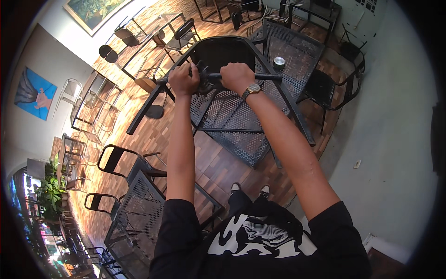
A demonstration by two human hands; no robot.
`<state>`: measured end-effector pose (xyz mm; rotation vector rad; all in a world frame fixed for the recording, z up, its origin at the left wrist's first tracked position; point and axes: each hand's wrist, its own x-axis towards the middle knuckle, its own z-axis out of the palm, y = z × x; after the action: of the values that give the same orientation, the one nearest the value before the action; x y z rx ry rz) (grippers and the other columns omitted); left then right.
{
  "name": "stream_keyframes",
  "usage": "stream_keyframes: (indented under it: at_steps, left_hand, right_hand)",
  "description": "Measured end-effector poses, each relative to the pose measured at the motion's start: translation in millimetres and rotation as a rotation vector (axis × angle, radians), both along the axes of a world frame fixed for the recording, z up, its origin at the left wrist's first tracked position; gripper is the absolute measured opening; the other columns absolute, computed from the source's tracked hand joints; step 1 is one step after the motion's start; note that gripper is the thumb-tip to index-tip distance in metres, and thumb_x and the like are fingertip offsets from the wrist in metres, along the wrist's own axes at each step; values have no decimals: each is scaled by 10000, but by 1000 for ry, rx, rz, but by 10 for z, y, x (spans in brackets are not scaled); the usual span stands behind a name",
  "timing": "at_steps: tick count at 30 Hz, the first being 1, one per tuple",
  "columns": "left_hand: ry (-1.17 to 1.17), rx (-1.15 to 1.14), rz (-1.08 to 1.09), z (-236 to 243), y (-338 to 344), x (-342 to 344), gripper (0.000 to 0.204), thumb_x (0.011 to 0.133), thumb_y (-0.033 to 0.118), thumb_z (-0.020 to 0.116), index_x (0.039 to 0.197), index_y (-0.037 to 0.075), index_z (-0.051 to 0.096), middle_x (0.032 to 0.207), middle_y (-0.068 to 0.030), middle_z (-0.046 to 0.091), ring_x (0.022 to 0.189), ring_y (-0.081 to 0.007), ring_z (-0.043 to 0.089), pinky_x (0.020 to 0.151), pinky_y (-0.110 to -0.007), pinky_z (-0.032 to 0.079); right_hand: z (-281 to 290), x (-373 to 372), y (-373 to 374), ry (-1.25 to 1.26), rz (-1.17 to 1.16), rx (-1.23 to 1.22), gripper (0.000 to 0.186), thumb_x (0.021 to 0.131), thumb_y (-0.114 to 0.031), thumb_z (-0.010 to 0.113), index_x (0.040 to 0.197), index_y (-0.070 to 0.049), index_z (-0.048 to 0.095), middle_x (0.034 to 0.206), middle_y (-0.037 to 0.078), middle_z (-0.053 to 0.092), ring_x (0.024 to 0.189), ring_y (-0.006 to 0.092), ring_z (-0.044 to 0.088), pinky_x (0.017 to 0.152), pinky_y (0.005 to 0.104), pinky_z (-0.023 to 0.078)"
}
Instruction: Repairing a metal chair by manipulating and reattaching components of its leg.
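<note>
My left hand (pixel 184 80) and my right hand (pixel 236 76), a watch on its wrist, are closed around the dark crossbar (pixel 266 76) of a black metal chair (pixel 225 51), which appears upturned with its legs pointing toward me. Dark crumpled material (pixel 204 83), too unclear to name, is beside my left hand on the bar. Behind and below the chair is a perforated metal table (pixel 241 149), partly hidden by it and by my arms. A silver round tin (pixel 278 63) stands on the mesh surface just right of the raised chair.
A black armchair (pixel 316 88) stands at the right near the pale wall (pixel 385 139). More chairs (pixel 111 160) and another mesh table (pixel 132 218) are at lower left. Several tables and chairs line the left, with plants (pixel 53 186) and paintings (pixel 35 93) beyond. My feet rest on patterned flooring.
</note>
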<state>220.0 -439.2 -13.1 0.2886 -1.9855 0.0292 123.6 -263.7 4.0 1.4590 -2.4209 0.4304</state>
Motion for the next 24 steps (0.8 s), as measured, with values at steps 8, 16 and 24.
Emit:
stream_keyframes:
  at_steps: [8,16,24]
  left_hand:
    - [-62,18,85,-7,163,-69,258,831,253,593,661,61,622,619,-123,584,667,-313,580,680,-430,427]
    - [-441,257,187,216,-181,139,352,849,395,532,761,100,701,704,-177,658,698,-385,645,640,-474,510]
    - [-268,152,167,167,122,82,314,839,327,558,740,66,702,701,-171,664,683,-359,644,712,-465,493]
  right_hand:
    - [-4,22,-15,30,-5,5,172,814,-157,596,769,-120,758,742,116,712,705,267,720,604,377,575]
    - [-30,-7,1,67,19,-18,185,814,-165,587,741,-127,752,720,111,708,678,260,717,583,374,571]
    - [-68,2,39,94,-2,-50,200,825,-166,579,722,-143,748,707,108,705,670,254,716,576,366,570]
